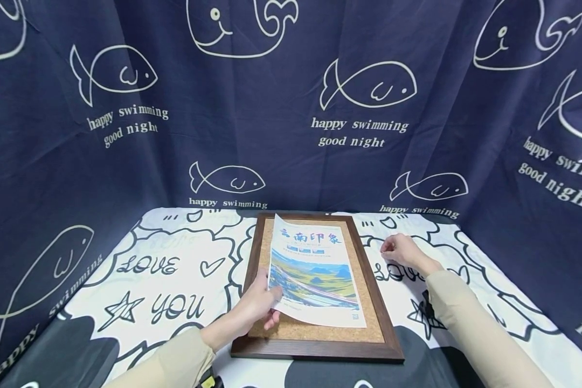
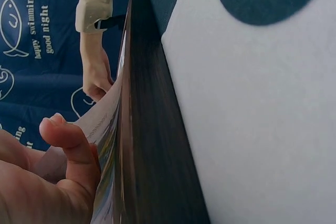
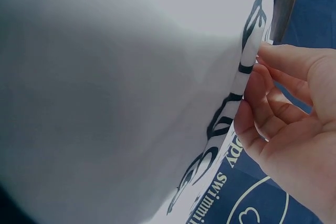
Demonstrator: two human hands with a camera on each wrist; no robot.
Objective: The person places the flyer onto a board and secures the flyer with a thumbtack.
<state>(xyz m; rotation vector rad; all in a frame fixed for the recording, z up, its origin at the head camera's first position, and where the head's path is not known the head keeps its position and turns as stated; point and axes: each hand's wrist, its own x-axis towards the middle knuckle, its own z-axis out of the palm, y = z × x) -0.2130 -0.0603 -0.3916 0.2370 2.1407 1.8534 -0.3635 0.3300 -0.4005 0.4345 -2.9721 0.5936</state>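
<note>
A framed cork board point(image 1: 378, 328) with a dark brown wooden frame lies flat on the table. Over it is a printed paper poster point(image 1: 315, 269), with purple lettering and a landscape picture. My left hand point(image 1: 259, 302) grips the poster's left edge, and that side of the sheet is raised and curved; the left wrist view shows this hand point(image 2: 58, 171) close up. Off the right side of the frame, my right hand point(image 1: 404, 252) is low at the tablecloth with bent fingers. In the right wrist view this hand point(image 3: 294, 108) has its fingertips close together; whether something small lies between them cannot be told.
A white tablecloth point(image 1: 174, 291) with black lettering and doodles covers the table. Navy curtains point(image 1: 281, 108) with fish and whale drawings rise behind and at both sides. A dark object with a yellow patch point(image 1: 208, 381) shows at the bottom edge, by the left sleeve.
</note>
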